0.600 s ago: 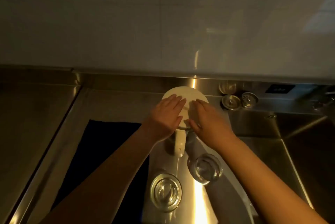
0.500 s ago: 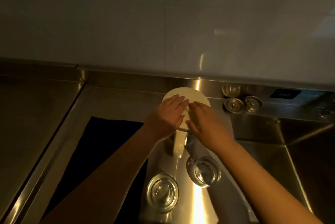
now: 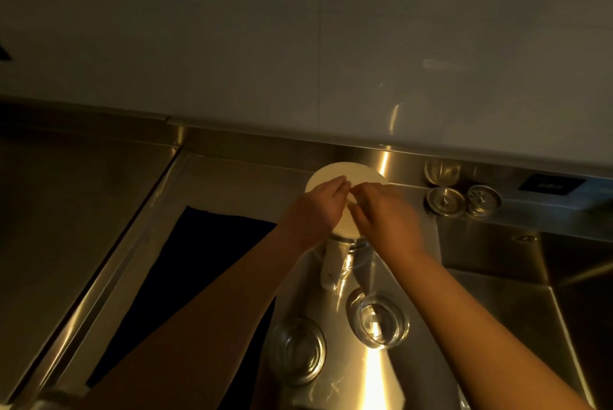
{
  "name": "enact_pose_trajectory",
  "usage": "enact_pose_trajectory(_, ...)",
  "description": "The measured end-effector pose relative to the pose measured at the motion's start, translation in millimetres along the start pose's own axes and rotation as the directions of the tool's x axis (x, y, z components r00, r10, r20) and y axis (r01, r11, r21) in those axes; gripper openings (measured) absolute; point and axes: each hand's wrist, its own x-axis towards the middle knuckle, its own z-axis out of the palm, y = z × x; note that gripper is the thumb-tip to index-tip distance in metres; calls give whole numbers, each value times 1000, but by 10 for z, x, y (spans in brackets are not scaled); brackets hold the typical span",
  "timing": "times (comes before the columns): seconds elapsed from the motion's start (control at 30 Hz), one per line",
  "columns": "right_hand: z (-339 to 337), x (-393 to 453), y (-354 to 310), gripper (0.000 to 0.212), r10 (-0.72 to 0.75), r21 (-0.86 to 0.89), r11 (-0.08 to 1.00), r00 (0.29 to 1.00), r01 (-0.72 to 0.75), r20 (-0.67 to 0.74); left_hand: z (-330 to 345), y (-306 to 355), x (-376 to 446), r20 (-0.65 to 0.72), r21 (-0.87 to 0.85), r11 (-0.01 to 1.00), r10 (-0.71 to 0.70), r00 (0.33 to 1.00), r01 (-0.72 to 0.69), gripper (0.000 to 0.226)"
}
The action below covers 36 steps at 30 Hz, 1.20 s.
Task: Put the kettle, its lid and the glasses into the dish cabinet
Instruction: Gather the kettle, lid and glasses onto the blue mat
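Observation:
A round white lid [image 3: 345, 174] sits on top of the kettle, whose white handle [image 3: 332, 263] points toward me on the steel counter. My left hand [image 3: 318, 207] and my right hand [image 3: 384, 214] both lie on the lid, fingertips meeting at its middle and hiding most of it. The kettle body is largely hidden under my hands. Two clear glasses stand nearer to me: one [image 3: 297, 350] at the left, one [image 3: 378, 318] at the right.
A dark cloth [image 3: 199, 263] lies on the counter left of the kettle. Two metal sink strainers [image 3: 446, 200] rest by the back ledge, and a steel sink basin [image 3: 530, 293] drops away at the right. White cabinet fronts [image 3: 298, 44] rise behind.
My fingertips have drawn closer together over the lid's middle. The camera has tilted slightly, so everything sits a little lower in view.

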Motion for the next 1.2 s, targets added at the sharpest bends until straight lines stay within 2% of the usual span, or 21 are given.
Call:
enact_pose_trajectory(0.1,65,17,-23,16,45,14,999,999,-45,-24,89,-71,26,-108,-2,999,34,994,-35,43)
enact_pose_trajectory(0.13,90,16,-22,15,57,9,998,998,-56,-35,128,-94,42,-79,-58,998,16,997,-20,45)
enact_pose_trajectory(0.2,136,2,-21,13,83,11,997,994,-82,-69,228,-129,107,94,-179,980,-69,993,85,49)
enact_pose_trajectory(0.27,175,-19,-46,11,114,24,993,988,-112,-106,309,-175,162,226,-218,962,-116,967,166,56)
enact_pose_trajectory(0.33,214,-28,-75,12,137,44,990,981,-133,-135,344,-203,206,265,-253,950,-114,957,183,64)
enact_pose_trajectory(0.47,266,-37,-126,17,159,74,986,976,-149,-151,247,-230,212,217,-297,947,-61,974,125,62)
enact_pose_trajectory(0.6,232,-35,-184,13,142,96,987,976,-127,-168,153,-232,212,162,-263,961,-40,986,82,54)
enact_pose_trajectory(0.87,188,-48,-283,17,168,134,981,963,-142,-211,-37,-228,273,147,-222,974,-5,989,38,43)
enact_pose_trajectory(1.2,21,104,-562,20,3,70,997,966,15,-258,-269,-488,161,78,-245,970,18,997,1,44)
